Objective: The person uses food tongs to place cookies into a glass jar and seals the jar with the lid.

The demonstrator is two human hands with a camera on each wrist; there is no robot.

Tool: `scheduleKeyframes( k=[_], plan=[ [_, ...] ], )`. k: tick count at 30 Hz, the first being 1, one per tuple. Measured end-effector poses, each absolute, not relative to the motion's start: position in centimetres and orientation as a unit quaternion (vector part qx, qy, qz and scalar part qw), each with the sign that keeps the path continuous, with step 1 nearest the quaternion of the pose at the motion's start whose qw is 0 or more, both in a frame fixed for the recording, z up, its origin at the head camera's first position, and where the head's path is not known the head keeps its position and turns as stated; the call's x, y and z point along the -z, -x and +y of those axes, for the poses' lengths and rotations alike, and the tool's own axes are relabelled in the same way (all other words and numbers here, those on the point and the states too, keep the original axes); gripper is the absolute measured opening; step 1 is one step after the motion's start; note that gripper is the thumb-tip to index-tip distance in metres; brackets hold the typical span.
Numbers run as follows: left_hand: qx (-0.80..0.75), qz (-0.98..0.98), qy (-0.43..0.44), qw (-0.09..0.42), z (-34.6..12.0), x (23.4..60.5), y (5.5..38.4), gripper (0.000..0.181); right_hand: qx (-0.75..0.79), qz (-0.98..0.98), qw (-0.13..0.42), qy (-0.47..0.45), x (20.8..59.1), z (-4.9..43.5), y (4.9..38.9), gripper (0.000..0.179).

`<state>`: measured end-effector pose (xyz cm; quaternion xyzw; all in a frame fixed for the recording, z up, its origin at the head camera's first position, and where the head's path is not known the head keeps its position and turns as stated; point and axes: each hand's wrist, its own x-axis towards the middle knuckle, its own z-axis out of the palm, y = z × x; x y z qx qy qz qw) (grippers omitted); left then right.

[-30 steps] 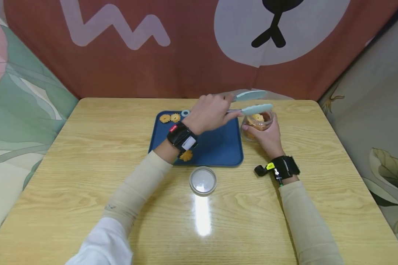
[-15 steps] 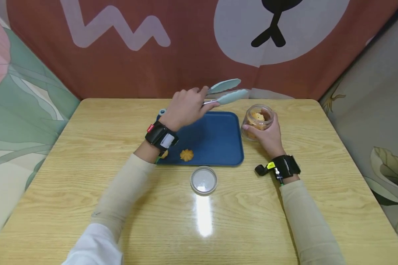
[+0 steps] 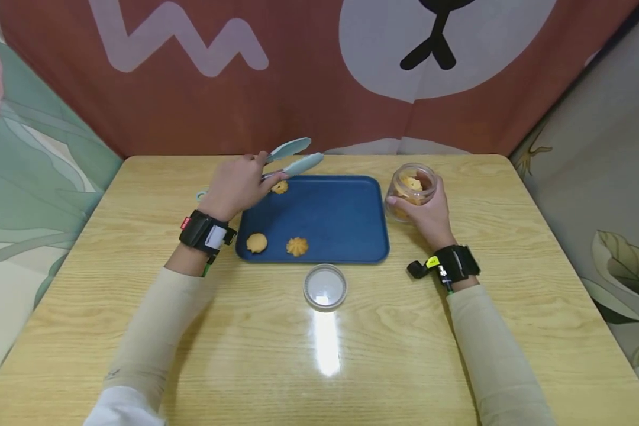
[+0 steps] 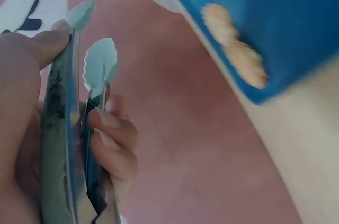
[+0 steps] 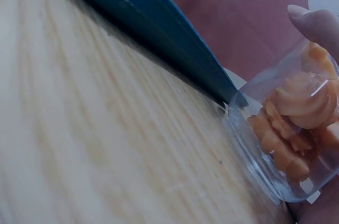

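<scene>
My left hand holds metal tongs with pale blue tips above the back left of the blue tray. The tongs' tips stand apart with nothing between them. In the left wrist view, two round cookies lie side by side at the tray's corner; my hand partly hides that spot in the head view. A plain-faced cookie and a flower-shaped cookie lie along the tray's near edge. My right hand grips a clear, lidless jar right of the tray, with several cookies inside.
A round clear lid lies on the wooden table just in front of the tray. Behind the table hangs a red-brown printed cloth. Patterned cloths also flank the left and right sides.
My left hand has moved left with the tongs, from over the jar to the tray's back left, uncovering the near-edge cookies. My right hand and the jar have stayed in place.
</scene>
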<state>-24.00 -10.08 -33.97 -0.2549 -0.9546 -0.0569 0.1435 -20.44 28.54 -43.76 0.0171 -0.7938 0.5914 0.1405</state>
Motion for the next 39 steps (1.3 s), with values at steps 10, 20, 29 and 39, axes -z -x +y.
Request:
scheduleKeyframes(
  k=[10, 20, 29, 39],
  plan=[
    [0.042, -0.972, 0.207, 0.103, -15.4, 37.1, 22.3, 0.057, -0.596, -0.792, 0.135, -0.017, 43.7, 28.4, 20.5, 0.089],
    [0.054, -0.979, 0.178, 0.086, -17.7, 38.8, 21.2, 0.059, -0.594, -0.793, 0.136, -0.014, 43.7, 28.4, 20.6, 0.087],
    [0.054, -0.977, 0.182, 0.097, -17.8, 38.7, 21.5, 0.049, -0.595, -0.793, 0.134, -0.015, 43.5, 28.4, 20.5, 0.088],
    [0.055, -0.968, 0.196, 0.146, -18.1, 39.1, 21.5, 0.039, -0.596, -0.791, 0.137, -0.017, 43.7, 28.5, 20.6, 0.088]
  ],
)
